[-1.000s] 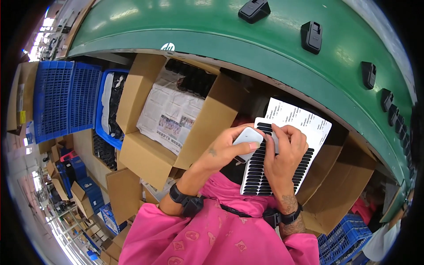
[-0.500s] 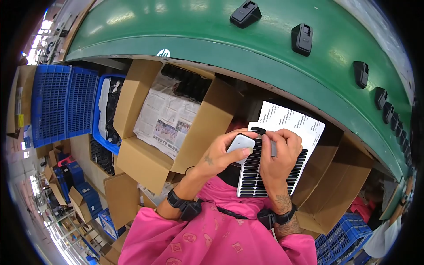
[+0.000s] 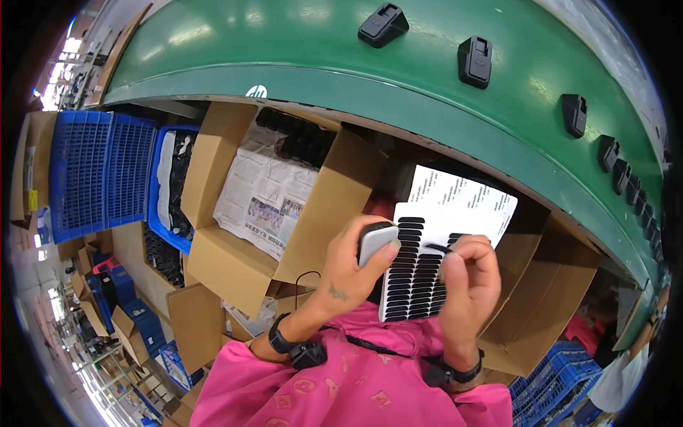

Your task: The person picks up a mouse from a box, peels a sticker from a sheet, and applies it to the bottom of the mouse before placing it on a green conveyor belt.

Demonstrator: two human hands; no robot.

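My left hand is closed around a rounded device with a grey face and black sides. Between the thumb and fingers of my right hand I pinch a thin black adhesive strip. It sticks out toward the left, over a white sheet with rows of similar black strips. The sheet lies in front of my body, and my right hand covers part of its right side. Behind it shows a white backing sheet with small print.
Beyond my hands runs a green workbench, with black dock-like parts along it. An open cardboard box holding newspaper and black parts stands left. Another open box is at right. Blue crates stand far left.
My right hand has moved right, away from the device, and now shows a black strip in its pinch. The left hand has shifted slightly left and down with the device.
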